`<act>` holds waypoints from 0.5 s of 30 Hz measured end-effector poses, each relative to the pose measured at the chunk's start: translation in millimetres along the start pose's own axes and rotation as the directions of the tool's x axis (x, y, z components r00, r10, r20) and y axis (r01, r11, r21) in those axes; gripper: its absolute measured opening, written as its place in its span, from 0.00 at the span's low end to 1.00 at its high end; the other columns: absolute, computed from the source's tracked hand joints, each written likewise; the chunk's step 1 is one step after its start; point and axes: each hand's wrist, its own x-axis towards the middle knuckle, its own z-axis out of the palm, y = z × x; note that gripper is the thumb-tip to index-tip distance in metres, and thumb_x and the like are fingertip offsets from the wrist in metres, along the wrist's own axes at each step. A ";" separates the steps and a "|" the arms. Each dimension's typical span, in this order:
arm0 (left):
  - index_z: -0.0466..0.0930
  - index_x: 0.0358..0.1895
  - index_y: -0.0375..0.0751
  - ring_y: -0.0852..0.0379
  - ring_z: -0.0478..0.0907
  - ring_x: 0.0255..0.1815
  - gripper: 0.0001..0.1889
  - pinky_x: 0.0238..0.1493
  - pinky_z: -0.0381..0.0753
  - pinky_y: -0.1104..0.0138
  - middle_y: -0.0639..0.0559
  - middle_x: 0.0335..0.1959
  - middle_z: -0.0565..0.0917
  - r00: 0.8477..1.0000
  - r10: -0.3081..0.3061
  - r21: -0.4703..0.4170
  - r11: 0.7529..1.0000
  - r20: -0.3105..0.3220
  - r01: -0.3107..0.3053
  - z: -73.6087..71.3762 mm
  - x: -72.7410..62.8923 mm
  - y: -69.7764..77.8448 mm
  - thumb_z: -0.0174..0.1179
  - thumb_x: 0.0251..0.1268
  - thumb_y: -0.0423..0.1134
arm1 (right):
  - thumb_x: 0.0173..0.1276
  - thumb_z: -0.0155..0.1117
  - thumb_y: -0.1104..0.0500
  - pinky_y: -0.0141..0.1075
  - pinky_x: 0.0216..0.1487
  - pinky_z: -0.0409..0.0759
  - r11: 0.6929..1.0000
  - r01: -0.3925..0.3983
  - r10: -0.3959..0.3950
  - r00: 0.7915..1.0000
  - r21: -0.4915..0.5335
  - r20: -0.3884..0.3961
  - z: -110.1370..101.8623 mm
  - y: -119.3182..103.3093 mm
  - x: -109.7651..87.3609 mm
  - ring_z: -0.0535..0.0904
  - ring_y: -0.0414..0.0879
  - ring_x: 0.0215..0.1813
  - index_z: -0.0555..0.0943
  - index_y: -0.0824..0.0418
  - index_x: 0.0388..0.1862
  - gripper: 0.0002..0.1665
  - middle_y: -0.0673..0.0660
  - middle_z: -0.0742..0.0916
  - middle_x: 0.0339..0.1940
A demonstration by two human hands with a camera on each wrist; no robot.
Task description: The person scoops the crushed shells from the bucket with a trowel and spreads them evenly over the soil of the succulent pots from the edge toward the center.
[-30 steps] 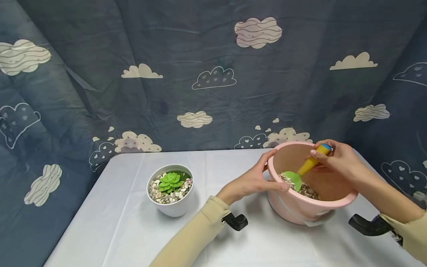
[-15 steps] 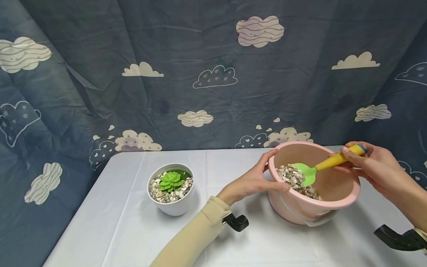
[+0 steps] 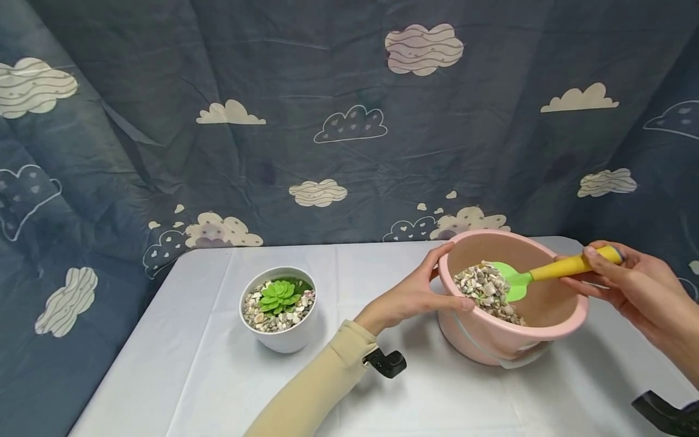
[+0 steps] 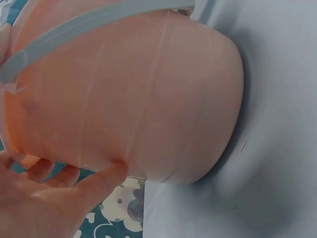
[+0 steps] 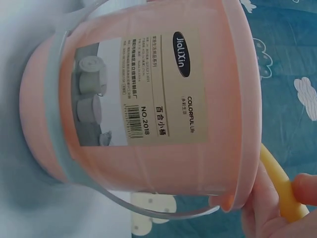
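Note:
At the right of the head view stands a pink bucket point(image 3: 474, 341) with a grey handle point(image 4: 91, 30) hanging down its side. My left hand point(image 3: 404, 300) holds its left rim, thumb at the near edge; in the left wrist view its fingers point(image 4: 101, 182) touch the bucket's outer wall. Between thumb and fingers, my right hand point(image 3: 644, 288) grips the yellow handle of a small shovel point(image 3: 565, 267). The shovel's green blade lies inside the bucket, against a heap of gravel point(image 3: 486, 290) piled toward the left wall. That gravel partly hides the blade's tip.
Left of the bucket, a white pot point(image 3: 288, 341) holds a green succulent point(image 3: 279, 296) amid pebbles. Both stand on a white-covered table point(image 3: 218, 376). A dark cloud-print curtain point(image 3: 273, 152) hangs behind. A printed label point(image 5: 141, 91) is on the bucket's side.
My right hand has moved right, and the shovel has gone from steep to nearly level. More gravel is heaped by the blade. The left hand and bucket stay nearly in place.

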 end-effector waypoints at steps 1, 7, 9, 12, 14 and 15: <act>0.48 0.77 0.70 0.65 0.50 0.74 0.51 0.68 0.61 0.56 0.78 0.73 0.50 1.000 0.003 0.001 1.000 -0.001 -0.003 -0.2 0.1 0.0 0.72 0.55 0.41 | 0.71 0.62 0.58 0.39 0.35 0.84 1.000 0.006 -0.006 1.000 0.024 -0.002 -0.9 0.3 -0.6 0.87 0.45 0.36 0.65 0.63 0.52 0.19 0.50 0.85 0.36; 0.48 0.77 0.70 0.65 0.50 0.74 0.51 0.67 0.62 0.57 0.77 0.73 0.50 1.000 0.013 0.006 1.000 -0.004 -0.013 -0.2 0.2 0.1 0.72 0.55 0.41 | 0.69 0.64 0.59 0.41 0.34 0.85 0.992 0.013 -0.005 0.998 0.125 -0.058 -6.3 2.9 -4.5 0.87 0.46 0.35 0.71 0.58 0.48 0.13 0.50 0.85 0.36; 0.48 0.77 0.71 0.65 0.51 0.74 0.51 0.67 0.61 0.56 0.77 0.73 0.50 1.000 0.013 0.003 1.000 -0.007 -0.013 0.0 -0.1 0.4 0.73 0.55 0.41 | 0.67 0.66 0.57 0.42 0.33 0.85 0.991 0.002 0.009 0.997 0.134 -0.082 -6.3 2.8 -6.0 0.87 0.46 0.34 0.71 0.57 0.48 0.16 0.49 0.85 0.35; 0.49 0.76 0.71 0.64 0.51 0.74 0.51 0.68 0.60 0.54 0.76 0.74 0.51 1.000 0.009 -0.002 1.000 -0.017 -0.009 0.8 -0.7 0.6 0.73 0.55 0.41 | 0.66 0.67 0.55 0.42 0.33 0.85 0.989 -0.007 0.024 0.994 0.151 -0.108 -5.3 2.0 -9.3 0.87 0.45 0.34 0.69 0.56 0.49 0.19 0.48 0.86 0.35; 0.49 0.76 0.72 0.63 0.51 0.74 0.51 0.68 0.60 0.53 0.76 0.73 0.51 1.000 0.005 -0.008 1.000 -0.024 -0.005 1.4 -1.4 0.8 0.73 0.54 0.41 | 0.66 0.66 0.55 0.42 0.32 0.85 0.984 -0.005 0.027 0.992 0.176 -0.123 -3.9 1.2 -12.1 0.87 0.44 0.33 0.70 0.56 0.48 0.18 0.47 0.87 0.34; 0.50 0.76 0.72 0.63 0.52 0.74 0.51 0.68 0.60 0.53 0.76 0.73 0.51 1.000 0.003 -0.009 1.000 -0.029 -0.004 1.6 -1.7 1.0 0.74 0.54 0.41 | 0.66 0.66 0.54 0.42 0.32 0.85 0.981 -0.001 0.026 0.991 0.192 -0.130 -2.9 0.7 -13.5 0.87 0.44 0.34 0.70 0.56 0.48 0.17 0.47 0.87 0.34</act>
